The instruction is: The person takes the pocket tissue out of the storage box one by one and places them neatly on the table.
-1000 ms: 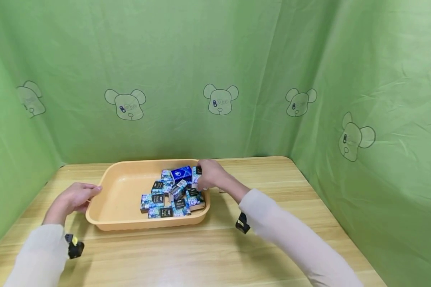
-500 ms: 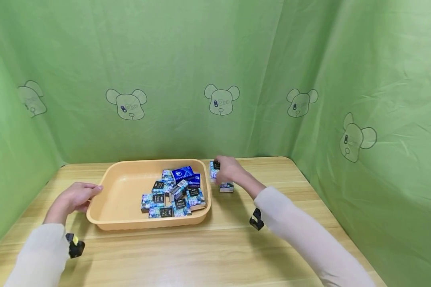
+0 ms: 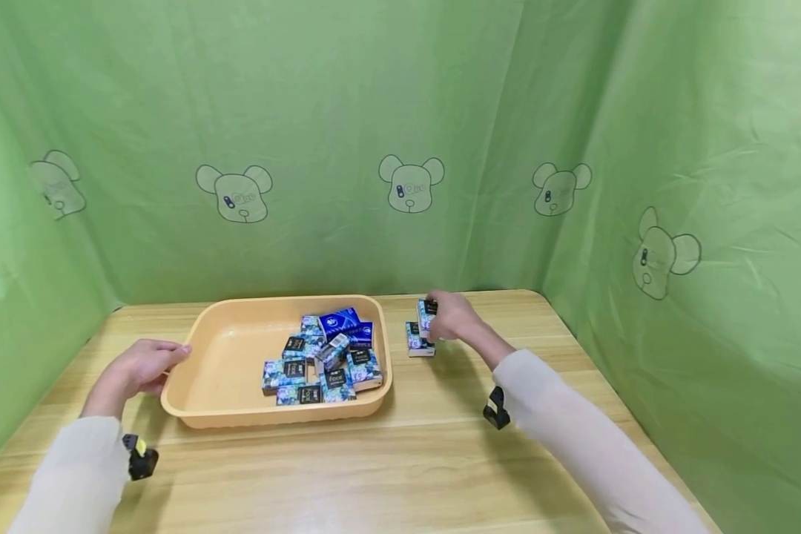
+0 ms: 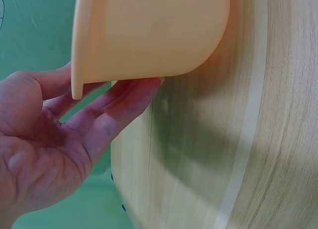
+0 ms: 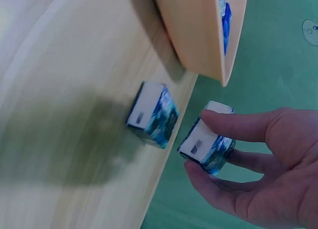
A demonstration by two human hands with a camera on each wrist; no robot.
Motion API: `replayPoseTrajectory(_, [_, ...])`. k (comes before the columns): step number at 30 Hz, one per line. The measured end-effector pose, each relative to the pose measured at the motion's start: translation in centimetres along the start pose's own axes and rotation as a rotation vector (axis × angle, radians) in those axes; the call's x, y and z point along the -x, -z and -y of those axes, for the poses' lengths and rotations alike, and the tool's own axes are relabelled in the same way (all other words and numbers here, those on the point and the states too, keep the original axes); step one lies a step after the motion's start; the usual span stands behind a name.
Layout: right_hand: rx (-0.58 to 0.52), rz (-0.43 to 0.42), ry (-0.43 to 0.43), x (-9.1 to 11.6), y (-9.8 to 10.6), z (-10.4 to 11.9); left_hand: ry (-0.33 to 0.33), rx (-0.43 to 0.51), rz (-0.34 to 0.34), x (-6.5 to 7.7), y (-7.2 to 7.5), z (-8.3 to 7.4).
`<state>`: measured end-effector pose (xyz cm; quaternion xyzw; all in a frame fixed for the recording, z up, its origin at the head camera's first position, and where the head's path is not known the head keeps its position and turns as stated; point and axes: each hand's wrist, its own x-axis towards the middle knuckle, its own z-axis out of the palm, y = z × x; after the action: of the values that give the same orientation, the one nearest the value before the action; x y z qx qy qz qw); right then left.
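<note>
My right hand (image 3: 455,317) pinches a small pocket tissue pack (image 5: 198,139) with a blue floral print between thumb and fingers. Right beside and below it, a matching tissue pack (image 3: 417,344) lies on the table, right of the tray; the right wrist view shows a gap between the two packs. At the left end, my left hand (image 3: 148,365) grips the rim of the yellow-orange tray (image 3: 220,382), its fingers against the outer wall in the left wrist view. Several floral tissue packs (image 3: 336,382) and plain blue packs (image 3: 339,321) lie jumbled in the tray's right half.
The wooden table (image 3: 294,475) ends just behind the tray. Green curtain (image 3: 320,245) with bear-face prints hangs along the back and both sides. A black wrist camera (image 3: 497,408) sits under the right sleeve, another camera (image 3: 142,458) by the left.
My right hand has lifted a floral tissue pack out of the tray's back right corner and carried it right, over beside the pack on the table. The left hand has stayed on the tray.
</note>
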<state>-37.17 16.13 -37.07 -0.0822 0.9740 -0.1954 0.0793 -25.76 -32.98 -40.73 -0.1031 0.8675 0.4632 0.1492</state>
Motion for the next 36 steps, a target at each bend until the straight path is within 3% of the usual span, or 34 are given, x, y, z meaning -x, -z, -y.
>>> replayPoseTrajectory(13, [-0.019,-0.022,-0.014,-0.3,-1.2,-2.5,0.015,-0.020,-0.001,-0.1,-0.1,0.4])
replayPoseTrajectory(22, [0.034,-0.024,-0.049,-0.7,-1.6,-3.6,0.009,-0.023,-0.003,-0.2,0.1,0.1])
replayPoseTrajectory(36, [0.052,0.027,-0.098,-1.5,-2.9,-5.1,0.005,-0.013,-0.008,-0.1,0.0,0.0])
